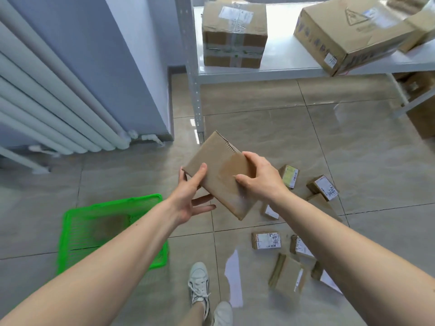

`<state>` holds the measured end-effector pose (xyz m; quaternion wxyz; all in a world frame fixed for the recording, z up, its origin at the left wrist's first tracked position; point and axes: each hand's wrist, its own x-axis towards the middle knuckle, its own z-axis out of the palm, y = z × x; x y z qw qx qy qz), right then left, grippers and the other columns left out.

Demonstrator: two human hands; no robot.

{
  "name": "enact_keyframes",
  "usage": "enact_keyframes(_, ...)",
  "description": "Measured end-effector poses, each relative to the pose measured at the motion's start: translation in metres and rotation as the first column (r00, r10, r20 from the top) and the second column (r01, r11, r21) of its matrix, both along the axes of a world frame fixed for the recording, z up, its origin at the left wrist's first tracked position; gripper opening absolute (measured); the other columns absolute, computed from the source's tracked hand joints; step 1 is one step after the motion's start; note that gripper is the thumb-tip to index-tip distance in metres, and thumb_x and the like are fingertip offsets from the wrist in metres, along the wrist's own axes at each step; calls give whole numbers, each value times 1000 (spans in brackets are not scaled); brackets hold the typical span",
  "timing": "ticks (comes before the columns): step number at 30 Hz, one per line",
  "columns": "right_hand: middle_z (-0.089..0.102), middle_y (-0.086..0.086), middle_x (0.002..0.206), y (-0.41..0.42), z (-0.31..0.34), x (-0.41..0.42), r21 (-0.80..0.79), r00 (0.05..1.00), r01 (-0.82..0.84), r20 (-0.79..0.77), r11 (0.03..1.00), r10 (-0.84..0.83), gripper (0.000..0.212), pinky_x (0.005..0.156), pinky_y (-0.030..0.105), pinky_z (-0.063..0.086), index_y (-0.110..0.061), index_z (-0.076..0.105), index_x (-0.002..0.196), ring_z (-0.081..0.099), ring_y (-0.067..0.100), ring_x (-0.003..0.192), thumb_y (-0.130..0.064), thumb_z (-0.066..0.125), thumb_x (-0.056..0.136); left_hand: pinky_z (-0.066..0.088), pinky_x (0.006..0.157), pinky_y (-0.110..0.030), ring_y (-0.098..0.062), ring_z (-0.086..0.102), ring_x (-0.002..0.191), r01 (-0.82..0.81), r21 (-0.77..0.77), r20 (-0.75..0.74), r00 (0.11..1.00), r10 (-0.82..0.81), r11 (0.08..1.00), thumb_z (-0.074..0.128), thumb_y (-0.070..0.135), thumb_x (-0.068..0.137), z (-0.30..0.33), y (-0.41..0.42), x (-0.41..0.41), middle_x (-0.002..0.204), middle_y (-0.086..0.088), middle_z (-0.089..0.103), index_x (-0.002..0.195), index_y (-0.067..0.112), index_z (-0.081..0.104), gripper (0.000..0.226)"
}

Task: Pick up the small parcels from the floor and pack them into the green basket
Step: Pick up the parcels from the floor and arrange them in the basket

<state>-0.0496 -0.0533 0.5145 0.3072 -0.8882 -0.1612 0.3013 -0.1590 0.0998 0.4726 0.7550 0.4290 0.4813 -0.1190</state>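
I hold a flat brown cardboard parcel [219,170] in the air, tilted, above the floor. My left hand [190,196] grips its near left corner, thumb on top and fingers underneath. My right hand [259,177] clasps its right side from above. The green plastic basket [77,212] sits on the floor to the lower left, partly hidden by my left forearm, with something brown inside it. Several small labelled parcels lie on the tiles to the right, among them one [266,240] below the held parcel and another [323,187] farther right.
A white metal shelf [294,67] at the back carries large cardboard boxes [234,35]. A radiator [47,109] lines the left wall. My two white shoes [200,283] stand at the bottom centre. More boxes sit under the shelf at far right.
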Motion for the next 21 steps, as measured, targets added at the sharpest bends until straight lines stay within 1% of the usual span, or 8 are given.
enact_keyframes(3,58,0,132,9,11,-27,11,999,-26,-30,1000,26,59,105,36,43,-28,49,137,54,20,120,-29,69,82,58,83,-47,-33,68,98,-67,43,-4,998,67,997,71,53,79,8,7,-41,123,-4,60,132,43,32,67)
enact_keyframes(7,62,-4,126,20,16,-69,30,994,-85,-71,996,87,54,101,32,44,-27,52,133,56,20,118,-32,70,83,50,93,-48,-29,59,97,-232,59,-2,973,233,971,77,44,75,13,10,-90,112,-8,58,128,40,31,70)
enact_keyframes(9,57,0,135,28,17,-95,17,992,-104,-64,994,105,64,103,32,40,-25,44,140,52,22,125,-35,70,83,53,90,-50,-26,58,90,-395,9,40,918,394,919,78,33,77,16,13,-117,109,-8,57,124,34,34,64)
enact_keyframes(12,38,7,151,45,19,-130,12,996,-15,-89,1000,16,91,112,35,32,-17,24,151,38,24,138,-40,74,79,53,89,-54,-22,54,77,-576,-22,42,816,577,817,80,27,75,18,25,-151,103,-7,54,124,28,34,67)
enact_keyframes(14,39,11,149,59,17,-152,-34,987,34,-158,999,-39,95,112,38,36,-10,25,147,42,27,136,-46,76,75,50,92,-59,-21,48,70,-675,-22,32,737,675,737,80,24,76,20,36,-170,96,-6,51,115,24,34,61)
enact_keyframes(16,53,10,132,77,14,-174,-68,961,18,-273,998,-36,80,99,46,51,-10,37,134,57,28,118,-52,73,76,49,92,-61,-20,49,75,-732,-24,33,680,732,681,81,23,75,22,49,-187,98,-5,50,111,23,34,59)
enact_keyframes(18,58,4,116,99,13,-199,-34,920,17,-392,999,-29,55,84,48,59,-13,47,122,62,24,105,-48,67,84,51,89,-58,-19,52,84,-752,-7,41,658,752,659,82,24,75,23,65,-204,107,-4,51,110,24,34,59)
enact_keyframes(21,61,1,114,137,3,-230,55,862,70,-506,996,-32,36,81,49,60,-18,51,118,62,21,101,-38,62,90,54,83,-52,-22,54,101,-749,43,35,662,748,661,82,27,74,15,99,-233,120,-4,53,116,26,37,62)
